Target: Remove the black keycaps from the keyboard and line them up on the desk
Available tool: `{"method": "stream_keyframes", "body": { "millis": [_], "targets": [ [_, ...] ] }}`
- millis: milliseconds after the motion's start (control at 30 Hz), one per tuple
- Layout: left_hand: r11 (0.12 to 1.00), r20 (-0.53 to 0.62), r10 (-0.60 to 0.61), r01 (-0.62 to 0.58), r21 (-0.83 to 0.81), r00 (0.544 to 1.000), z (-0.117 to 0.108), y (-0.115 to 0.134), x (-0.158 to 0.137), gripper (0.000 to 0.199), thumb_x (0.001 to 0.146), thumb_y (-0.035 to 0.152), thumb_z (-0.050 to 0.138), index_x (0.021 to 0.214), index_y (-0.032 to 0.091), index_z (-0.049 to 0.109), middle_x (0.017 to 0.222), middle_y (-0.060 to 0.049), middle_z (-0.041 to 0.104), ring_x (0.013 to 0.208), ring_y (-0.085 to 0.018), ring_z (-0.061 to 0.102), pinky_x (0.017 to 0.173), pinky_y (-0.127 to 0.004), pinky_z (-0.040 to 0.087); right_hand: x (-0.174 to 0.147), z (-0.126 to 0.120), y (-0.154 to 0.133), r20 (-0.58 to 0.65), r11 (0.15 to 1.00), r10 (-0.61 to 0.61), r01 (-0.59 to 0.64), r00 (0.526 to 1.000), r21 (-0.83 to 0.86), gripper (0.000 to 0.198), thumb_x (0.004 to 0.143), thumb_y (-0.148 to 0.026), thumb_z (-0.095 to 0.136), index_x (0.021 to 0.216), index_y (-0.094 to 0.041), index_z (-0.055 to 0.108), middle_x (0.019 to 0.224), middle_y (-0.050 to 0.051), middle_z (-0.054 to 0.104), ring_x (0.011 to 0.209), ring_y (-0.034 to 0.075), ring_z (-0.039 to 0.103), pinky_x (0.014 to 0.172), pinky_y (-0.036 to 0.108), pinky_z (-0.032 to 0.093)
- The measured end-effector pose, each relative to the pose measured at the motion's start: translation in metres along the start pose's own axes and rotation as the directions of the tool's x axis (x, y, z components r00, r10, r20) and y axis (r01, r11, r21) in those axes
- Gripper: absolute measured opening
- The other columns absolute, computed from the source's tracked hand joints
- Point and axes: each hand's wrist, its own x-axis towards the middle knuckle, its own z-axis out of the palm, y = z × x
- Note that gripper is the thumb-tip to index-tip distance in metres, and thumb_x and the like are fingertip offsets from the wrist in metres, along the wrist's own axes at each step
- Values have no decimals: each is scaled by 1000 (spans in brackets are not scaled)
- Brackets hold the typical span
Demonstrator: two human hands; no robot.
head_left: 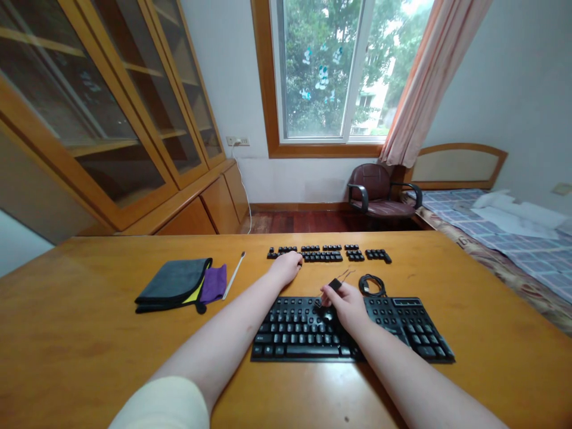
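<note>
A black keyboard (308, 351) lies on the desk. Its upper rows show bare switches where keycaps are off, while the lower rows and number pad carry caps. Beyond it, loose black keycaps (322, 257) are laid out in rows. My left hand (286, 268) reaches over to these rows, its fingers closed at a dark keycap (300, 263) by the fingertips. Over the keyboard's upper middle, my right hand (351, 307) grips a keycap puller (335, 285) with a black handle and thin wire loops. Part of the keyboard is hidden beneath this hand.
A coiled black cable (372, 286) lies behind the keyboard. To the left are a folded grey cloth (174, 283), a purple cloth (214, 284) and a thin white brush (233, 277). Past the desk stand a chair (378, 190) and a bed (465, 202).
</note>
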Motion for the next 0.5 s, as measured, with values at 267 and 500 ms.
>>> {"method": "stream_keyframes", "body": {
  "millis": [267,500],
  "targets": [
    [998,-46,-59,57,-36,997,8,-8,4,13,79,22,58,89,20,64,95,-5,61,86,-18,59,77,-27,46,-1,-1,3,0,1000,9,-9,1000,-27,33,78,-44,59,64,-14,63,56,4,62,52,16,59,53,26,45],
    [999,-59,-23,22,-24,998,9,-8,1,13,81,22,55,90,21,64,94,-4,59,86,-17,58,78,-27,45,-1,0,4,6,1000,5,-5,1000,-24,34,78,-45,59,65,-14,63,58,4,62,52,16,59,52,26,46]
  ]
}}
